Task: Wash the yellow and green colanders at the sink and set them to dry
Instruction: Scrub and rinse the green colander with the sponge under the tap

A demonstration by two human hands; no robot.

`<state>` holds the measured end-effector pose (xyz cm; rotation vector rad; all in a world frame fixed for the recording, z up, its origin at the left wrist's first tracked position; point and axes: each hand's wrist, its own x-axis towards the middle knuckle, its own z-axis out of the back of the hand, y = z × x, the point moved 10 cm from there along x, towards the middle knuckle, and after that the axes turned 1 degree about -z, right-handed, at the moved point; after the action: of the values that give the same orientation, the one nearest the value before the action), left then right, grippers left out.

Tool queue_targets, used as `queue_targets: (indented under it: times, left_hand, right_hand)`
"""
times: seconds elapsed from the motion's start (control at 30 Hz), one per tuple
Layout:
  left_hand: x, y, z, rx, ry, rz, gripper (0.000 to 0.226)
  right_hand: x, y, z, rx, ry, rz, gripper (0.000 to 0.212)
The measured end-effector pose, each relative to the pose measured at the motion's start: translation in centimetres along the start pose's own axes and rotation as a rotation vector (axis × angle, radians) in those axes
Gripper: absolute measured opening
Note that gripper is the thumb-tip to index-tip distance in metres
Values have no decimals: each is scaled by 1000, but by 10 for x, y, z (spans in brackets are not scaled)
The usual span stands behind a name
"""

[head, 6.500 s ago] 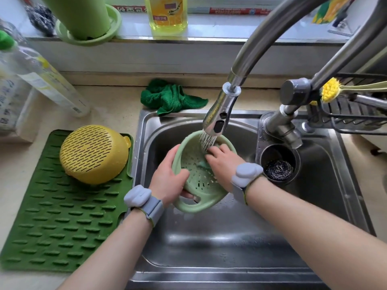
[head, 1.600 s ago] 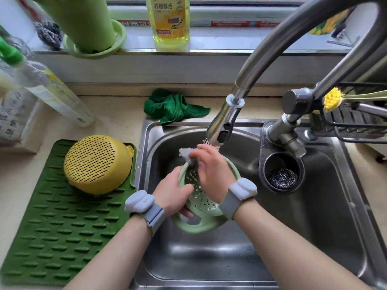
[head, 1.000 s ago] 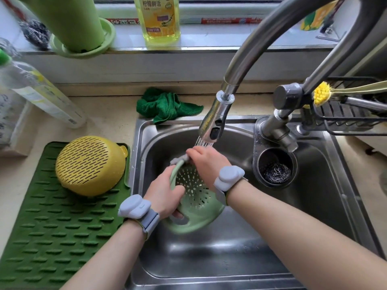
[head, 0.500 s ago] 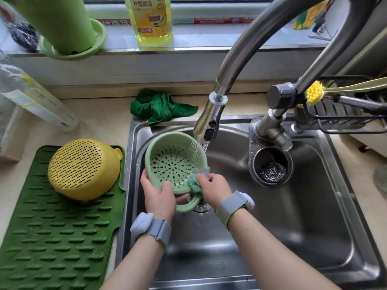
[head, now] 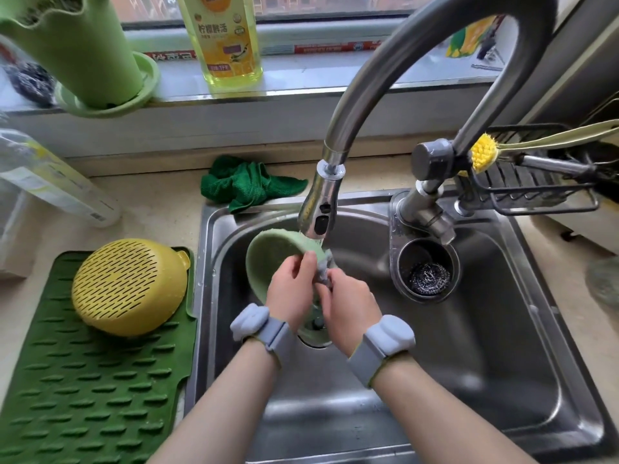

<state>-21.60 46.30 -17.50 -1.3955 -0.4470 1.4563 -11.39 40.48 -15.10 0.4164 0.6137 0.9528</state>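
Observation:
The green colander [head: 274,256] is held on edge in the steel sink [head: 502,363], right under the faucet head [head: 318,212], and blurred by motion. My left hand [head: 294,289] grips its near rim. My right hand [head: 348,303] pinches a small grey sponge [head: 324,272] against that rim. The yellow colander [head: 130,286] lies upside down on the green drying mat [head: 83,396] left of the sink.
A green cloth [head: 248,185] lies behind the sink. A steel scourer [head: 430,277] sits in a round cup at the sink's right. A dish-soap bottle [head: 231,38] and a green pot [head: 83,51] stand on the sill. A wire rack [head: 536,185] with a yellow brush [head: 484,157] is at right.
The green colander has turned from facing me with its holes showing to standing on edge, its outside toward me. Both hands have moved up onto its near rim.

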Motion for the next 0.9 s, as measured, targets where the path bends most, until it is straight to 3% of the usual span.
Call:
queue_targets:
  times: [0.13, 0.23, 0.37, 0.53, 0.67, 0.83, 0.9]
  left_hand:
    - [3, 1, 4, -13, -103, 36, 40]
    - [10, 20, 1, -160, -69, 129, 43]
    - [13, 41, 1, -380, -25, 256, 33]
    - [1, 33, -1, -520, 23, 234, 36]
    - [-1, 47, 5, -669, -26, 278, 38]
    - [5, 58, 28, -821, -136, 293, 42]
    - [8, 61, 37, -819, -202, 292, 40]
  right_hand:
    - [-7, 2, -9, 42, 73, 83, 15]
    - [-7, -8, 5, 145, -21, 82, 14]
    - [4, -39, 28, 334, -196, -63, 14]
    - [23, -19, 23, 403, -156, 47, 16]
    - [35, 5, 10, 516, -154, 110, 12]
    - [42, -24, 1, 447, -164, -148, 22]
    - [21, -6, -5, 478, -172, -25, 24]
